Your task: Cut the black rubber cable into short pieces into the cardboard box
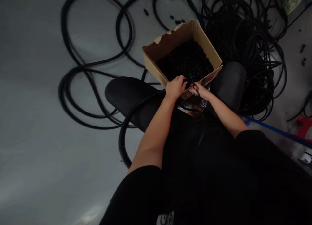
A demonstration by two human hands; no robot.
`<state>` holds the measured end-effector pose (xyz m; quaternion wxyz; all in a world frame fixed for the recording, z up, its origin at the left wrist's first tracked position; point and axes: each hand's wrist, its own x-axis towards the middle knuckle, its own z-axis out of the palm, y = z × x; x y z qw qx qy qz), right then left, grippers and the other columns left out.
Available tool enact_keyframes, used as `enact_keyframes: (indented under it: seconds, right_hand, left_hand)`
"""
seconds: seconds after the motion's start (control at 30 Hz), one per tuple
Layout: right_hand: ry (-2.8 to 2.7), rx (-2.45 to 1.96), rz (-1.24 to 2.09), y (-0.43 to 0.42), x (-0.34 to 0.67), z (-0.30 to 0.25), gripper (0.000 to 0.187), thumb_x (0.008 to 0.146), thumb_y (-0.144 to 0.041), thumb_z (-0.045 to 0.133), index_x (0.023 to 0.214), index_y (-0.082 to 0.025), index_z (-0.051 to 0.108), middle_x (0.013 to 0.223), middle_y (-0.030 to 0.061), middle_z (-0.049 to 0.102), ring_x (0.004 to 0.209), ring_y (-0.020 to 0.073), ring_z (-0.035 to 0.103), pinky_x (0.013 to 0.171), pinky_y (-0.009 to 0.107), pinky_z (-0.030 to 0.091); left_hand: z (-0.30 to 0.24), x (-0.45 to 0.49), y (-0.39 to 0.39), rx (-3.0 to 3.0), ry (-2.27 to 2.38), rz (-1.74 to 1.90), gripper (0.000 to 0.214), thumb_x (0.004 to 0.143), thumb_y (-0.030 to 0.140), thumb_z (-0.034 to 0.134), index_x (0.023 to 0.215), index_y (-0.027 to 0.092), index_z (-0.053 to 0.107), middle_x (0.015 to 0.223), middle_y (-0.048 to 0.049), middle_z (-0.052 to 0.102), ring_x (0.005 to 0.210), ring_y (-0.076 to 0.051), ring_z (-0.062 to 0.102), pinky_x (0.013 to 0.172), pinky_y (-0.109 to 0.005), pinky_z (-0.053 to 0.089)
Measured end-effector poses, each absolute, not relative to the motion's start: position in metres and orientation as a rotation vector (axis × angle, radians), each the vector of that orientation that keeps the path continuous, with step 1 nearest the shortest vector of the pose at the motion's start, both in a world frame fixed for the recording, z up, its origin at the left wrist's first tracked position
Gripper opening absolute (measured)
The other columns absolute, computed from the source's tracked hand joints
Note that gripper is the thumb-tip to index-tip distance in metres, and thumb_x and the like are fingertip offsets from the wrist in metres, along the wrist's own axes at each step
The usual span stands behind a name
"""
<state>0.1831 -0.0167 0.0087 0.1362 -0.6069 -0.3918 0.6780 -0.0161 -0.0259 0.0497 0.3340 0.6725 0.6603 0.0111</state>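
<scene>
An open cardboard box [170, 43] rests just beyond my knees, full of short black rubber pieces [185, 60]. Over its near edge, my left hand [175, 87] grips a black rubber hose [124, 134], which curves down past my knee to the floor. My right hand [200, 91] is right next to it, holding small orange-handled cutters [195, 87] close to the hose. The blades are too small and dark to make out. The box's near wall is partly hidden behind both hands.
A large tangle of black hose [251, 49] lies to the right of the box, and long loops of hose [73, 88] spread across the grey floor on the left. Short black pieces [145, 12] lie beyond the box. A blue strip [273, 130] and a red object [304, 127] are at the right.
</scene>
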Motion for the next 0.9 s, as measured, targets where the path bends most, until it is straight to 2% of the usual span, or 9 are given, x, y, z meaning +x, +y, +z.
enact_keyframes:
  seconds: [0.2, 0.43, 0.6, 0.77, 0.9]
  right_hand:
    - [-1.097, -1.756, 1.974, -0.014, 0.188, 0.008, 0.036, 0.099, -0.014, 0.095, 0.121, -0.024, 0.069, 0.083, -0.0073, 0.066, 0.081, 0.0157, 0.062, 0.07, 0.023, 0.049]
    - [-1.09, -1.687, 1.963, -0.013, 0.197, 0.01, 0.044, 0.099, -0.038, 0.11, 0.113, -0.024, 0.071, 0.088, -0.0042, 0.07, 0.085, 0.015, 0.066, 0.067, 0.021, 0.051]
    - [-1.046, -1.738, 1.951, -0.01, 0.195, 0.011, 0.058, 0.096, -0.057, 0.115, 0.102, -0.025, 0.067, 0.076, -0.0051, 0.063, 0.068, 0.0139, 0.06, 0.055, 0.021, 0.047]
    - [-1.22, -1.804, 1.835, -0.007, 0.195, 0.012, 0.06, 0.103, -0.068, 0.107, 0.1, -0.026, 0.064, 0.066, -0.007, 0.054, 0.059, 0.0143, 0.049, 0.051, 0.026, 0.039]
    - [-1.524, -1.838, 1.606, -0.006, 0.199, 0.018, 0.054, 0.108, -0.059, 0.101, 0.089, -0.025, 0.062, 0.065, -0.0059, 0.053, 0.066, 0.0159, 0.053, 0.062, 0.028, 0.039]
  left_hand:
    - [0.051, -0.013, -0.025, 1.758, 1.697, 0.025, 0.047, 0.128, 0.033, 0.057, 0.169, 0.025, 0.077, 0.167, -0.0221, 0.081, 0.151, -0.046, 0.08, 0.123, -0.055, 0.068]
    - [0.053, -0.009, -0.024, 1.781, 1.644, 0.027, 0.044, 0.13, 0.03, 0.058, 0.167, 0.026, 0.08, 0.168, -0.0214, 0.08, 0.156, -0.046, 0.078, 0.125, -0.056, 0.067]
    - [0.048, -0.008, -0.024, 1.8, 1.634, 0.081, 0.045, 0.129, 0.029, 0.057, 0.167, 0.027, 0.081, 0.168, -0.0204, 0.08, 0.159, -0.044, 0.076, 0.128, -0.055, 0.065]
    - [0.042, -0.007, -0.022, 1.763, 1.681, 0.11, 0.046, 0.129, 0.028, 0.058, 0.169, 0.027, 0.08, 0.169, -0.0202, 0.079, 0.157, -0.045, 0.078, 0.127, -0.055, 0.066]
    - [0.045, -0.006, -0.02, 1.746, 1.734, 0.084, 0.046, 0.13, 0.028, 0.058, 0.171, 0.027, 0.079, 0.17, -0.0194, 0.079, 0.157, -0.044, 0.078, 0.126, -0.053, 0.066]
